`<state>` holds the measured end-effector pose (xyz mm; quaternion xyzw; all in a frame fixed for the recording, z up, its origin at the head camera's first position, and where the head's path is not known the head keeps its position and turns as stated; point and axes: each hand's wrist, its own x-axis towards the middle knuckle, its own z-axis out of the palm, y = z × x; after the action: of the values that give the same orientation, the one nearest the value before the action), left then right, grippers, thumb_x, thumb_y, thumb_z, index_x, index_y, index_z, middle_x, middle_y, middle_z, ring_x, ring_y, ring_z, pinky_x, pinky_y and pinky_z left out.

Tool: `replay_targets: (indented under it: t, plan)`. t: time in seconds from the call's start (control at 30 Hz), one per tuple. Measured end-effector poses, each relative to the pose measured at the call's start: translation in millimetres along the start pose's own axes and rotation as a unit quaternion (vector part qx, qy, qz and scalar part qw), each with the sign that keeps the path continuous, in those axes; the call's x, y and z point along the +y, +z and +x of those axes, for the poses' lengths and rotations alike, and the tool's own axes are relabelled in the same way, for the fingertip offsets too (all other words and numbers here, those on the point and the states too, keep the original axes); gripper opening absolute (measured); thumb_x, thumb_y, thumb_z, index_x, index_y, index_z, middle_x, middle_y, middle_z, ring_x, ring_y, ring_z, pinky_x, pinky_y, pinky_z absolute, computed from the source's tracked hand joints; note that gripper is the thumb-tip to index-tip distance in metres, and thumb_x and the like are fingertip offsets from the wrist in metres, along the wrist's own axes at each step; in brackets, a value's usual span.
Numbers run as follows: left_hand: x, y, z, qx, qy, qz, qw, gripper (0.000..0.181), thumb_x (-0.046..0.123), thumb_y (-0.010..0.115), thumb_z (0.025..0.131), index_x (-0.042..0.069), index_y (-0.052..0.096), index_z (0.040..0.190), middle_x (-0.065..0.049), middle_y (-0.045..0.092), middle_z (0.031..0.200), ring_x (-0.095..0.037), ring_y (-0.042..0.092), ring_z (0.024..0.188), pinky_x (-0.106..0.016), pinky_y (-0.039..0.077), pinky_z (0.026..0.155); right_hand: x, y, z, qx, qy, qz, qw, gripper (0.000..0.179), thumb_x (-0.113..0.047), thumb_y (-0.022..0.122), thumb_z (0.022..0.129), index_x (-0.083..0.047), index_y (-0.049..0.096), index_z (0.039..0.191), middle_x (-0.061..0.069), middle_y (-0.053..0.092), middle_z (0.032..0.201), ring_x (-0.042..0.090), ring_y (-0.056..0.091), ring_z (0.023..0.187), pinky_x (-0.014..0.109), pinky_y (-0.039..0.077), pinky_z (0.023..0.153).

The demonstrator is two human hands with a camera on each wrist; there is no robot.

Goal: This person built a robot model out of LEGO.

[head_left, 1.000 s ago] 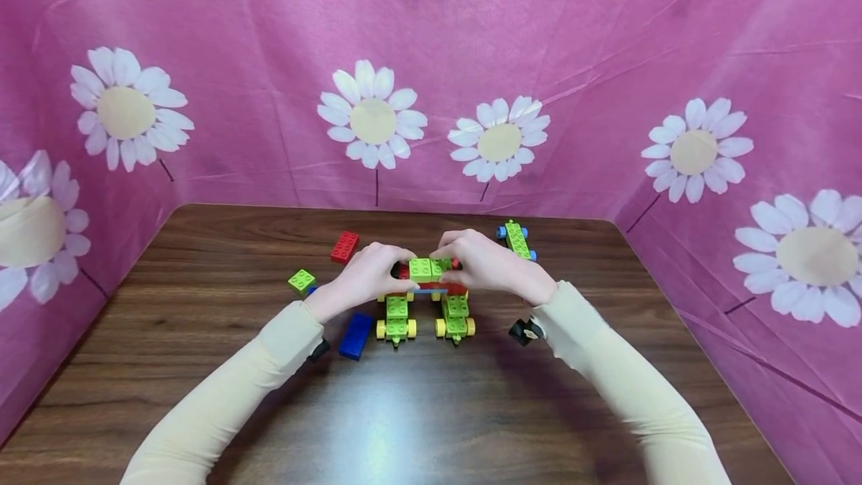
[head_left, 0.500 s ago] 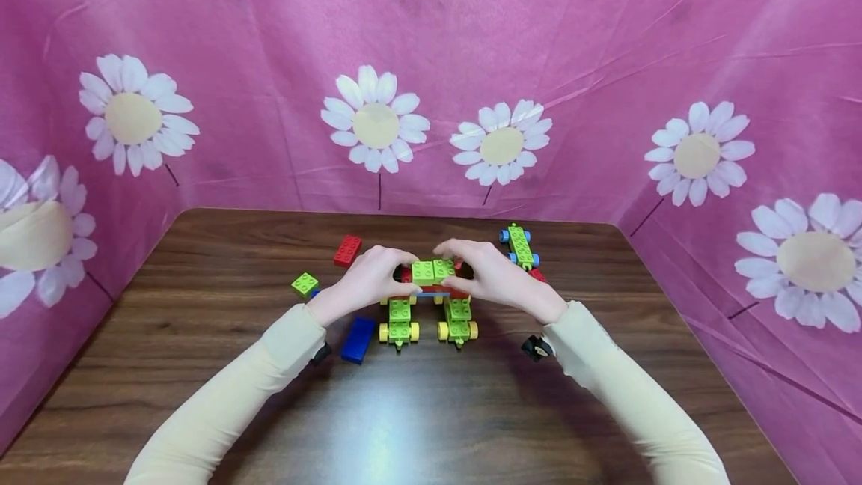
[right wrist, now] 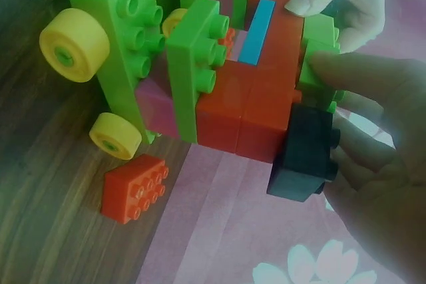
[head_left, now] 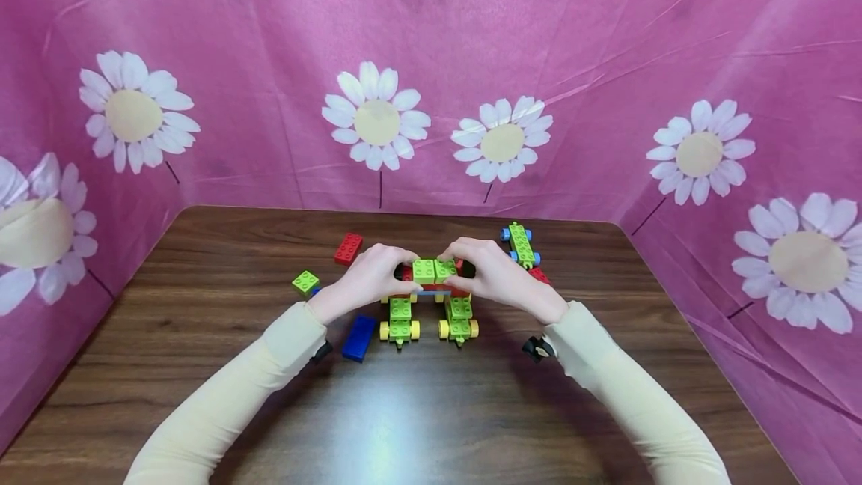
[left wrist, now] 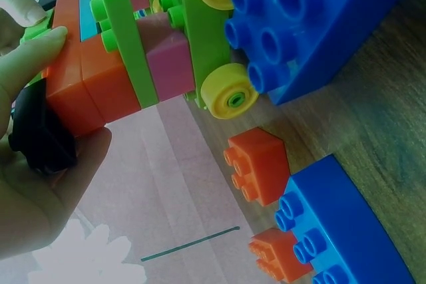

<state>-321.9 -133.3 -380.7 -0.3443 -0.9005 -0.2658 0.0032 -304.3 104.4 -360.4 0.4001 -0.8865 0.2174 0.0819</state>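
A toy-brick build stands mid-table on two green wheeled bases (head_left: pixel 400 329) with yellow wheels. Red bricks (right wrist: pixel 266 114) bridge its top, with a blue strip (right wrist: pixel 257 34) between them. Two green bricks (head_left: pixel 434 271) sit side by side on the red layer. My left hand (head_left: pixel 370 275) pinches the left green brick, thumb in front and fingers behind. From the other side, my right hand (head_left: pixel 494 275) pinches the right one the same way. A black brick (left wrist: pixel 43 128) is at the build's left end, and another black brick (right wrist: pixel 303 151) at its right end, both partly hidden overhead.
Left of the build lie a blue brick (head_left: pixel 358 337), a loose green brick (head_left: pixel 306 281) and a red brick (head_left: pixel 348 248). Behind my right hand are a blue-wheeled green base (head_left: pixel 521 245) and another red brick (head_left: pixel 539 274). A pink flowered cloth (head_left: pixel 431 21) borders the wooden table.
Over the last second my right hand and wrist have shifted slightly, and the red brick behind it has come into sight. The left hand keeps its place; the view shifts a little.
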Motion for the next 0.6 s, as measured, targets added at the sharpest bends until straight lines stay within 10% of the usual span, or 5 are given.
replay_targets:
  t: [0.6]
  plan:
    - [2.5,-2.4,-1.9,0.0,0.009,-0.003,1.0,0.033,0.027,0.08,0.083,0.01,0.073,0.11,0.003,0.058,0.069,-0.006,0.041,0.056,-0.019,0.028,0.047,-1.9,-8.6,8.5,-0.038,0.008,0.008,0.9992,0.023,-0.018,0.08,0.083,-0.008,0.073,0.103,0.005,0.074,0.1,0.016,0.069,0.089,0.035,0.058,0.079]
